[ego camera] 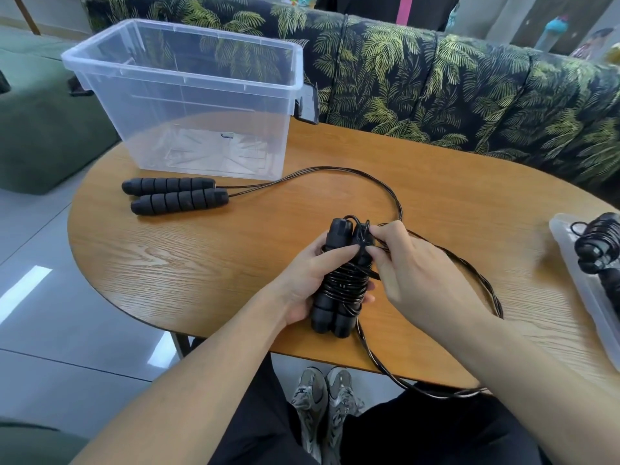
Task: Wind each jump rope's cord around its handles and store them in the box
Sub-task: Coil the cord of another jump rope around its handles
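Black foam-handled jump rope bundle (pixel 342 280) stands lengthwise away from the person, gripped by the left hand (pixel 303 280), right hand (pixel 407 263) pinching its cord at the far end.

Left hand (pixel 307 280): palm and fingers mostly hidden behind wound handles (pixel 339 280). Right hand (pixel 412 263): fingertips buried in cord (pixel 360 238) at handle tops; pinch point unclear. Lid (pixel 583 290) with another rope (pixel 600 246) cut by right edge. Loose cord loop (pixel 436 392) drops below table (pixel 208 263) edge
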A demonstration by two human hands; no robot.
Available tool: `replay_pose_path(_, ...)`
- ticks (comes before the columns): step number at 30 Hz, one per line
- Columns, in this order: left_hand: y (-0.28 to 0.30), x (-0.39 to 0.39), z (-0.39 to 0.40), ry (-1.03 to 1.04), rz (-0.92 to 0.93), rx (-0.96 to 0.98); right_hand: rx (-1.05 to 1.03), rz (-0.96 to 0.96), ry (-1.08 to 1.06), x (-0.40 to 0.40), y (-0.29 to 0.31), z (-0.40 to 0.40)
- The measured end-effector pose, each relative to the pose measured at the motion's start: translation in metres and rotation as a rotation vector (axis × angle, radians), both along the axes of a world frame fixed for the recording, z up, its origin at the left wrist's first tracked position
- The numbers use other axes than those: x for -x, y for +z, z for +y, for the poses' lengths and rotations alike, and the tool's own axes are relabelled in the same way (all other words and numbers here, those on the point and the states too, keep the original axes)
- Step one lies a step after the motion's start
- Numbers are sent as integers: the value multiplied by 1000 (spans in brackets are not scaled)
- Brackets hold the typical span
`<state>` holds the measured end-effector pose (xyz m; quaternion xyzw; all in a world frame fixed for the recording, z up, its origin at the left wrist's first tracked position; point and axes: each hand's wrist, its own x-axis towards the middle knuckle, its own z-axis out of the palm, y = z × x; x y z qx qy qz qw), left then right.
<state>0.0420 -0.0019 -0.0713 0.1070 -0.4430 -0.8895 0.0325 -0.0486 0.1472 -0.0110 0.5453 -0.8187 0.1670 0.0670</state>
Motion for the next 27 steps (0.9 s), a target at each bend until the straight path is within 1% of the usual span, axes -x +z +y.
replay_pose_path(3, 0, 0, -3, -44, -28, -8, -20, -120, 3, 3, 0, -2)
replay_pose_path(6, 0, 1, -4, -93, -28, 8, 6, -192, 76, 11, 1, -1)
replay_pose_path(8, 0, 2, -3, -60, -39, 15, 49, -294, 115, 14, -4, 1)
replay_pose_path(10, 0, 3, -2, -23, -32, 11, 124, -414, 88, 14, -10, 1)
replay_pose_path(13, -1, 2, -2, 4, -35, 10, 187, -499, 46, 14, -17, -5)
replay_pose_path(14, -1, 3, -2, 4, -36, 15, 212, -564, 44, 15, -18, -6)
replay_pose_path(17, 0, 3, -1, -8, -37, 39, 328, -875, 25, 21, -16, -10)
replay_pose_path(19, 0, 3, 0, -11, -41, 57, 386, -941, 12, 27, -13, -11)
replay_pose_path(21, -1, 3, 0, 31, -44, 60, 400, -891, -1, 30, -13, -15)
replay_pose_path(22, -2, 4, 0, 66, -52, 54, 388, -790, -28, 31, -17, -17)
replay_pose_path(23, -2, 5, 0, 101, -63, 48, 372, -635, -63, 31, -22, -19)
replay_pose_path(25, -2, 6, 2, 153, -81, 43, 359, -268, -95, 26, -34, -20)
replay_pose_path(26, -3, 7, 3, 169, -86, 45, 375, -152, -83, 22, -40, -20)
replay_pose_path(27, -2, 7, 5, 181, -90, 49, 395, -102, -85, 18, -42, -19)
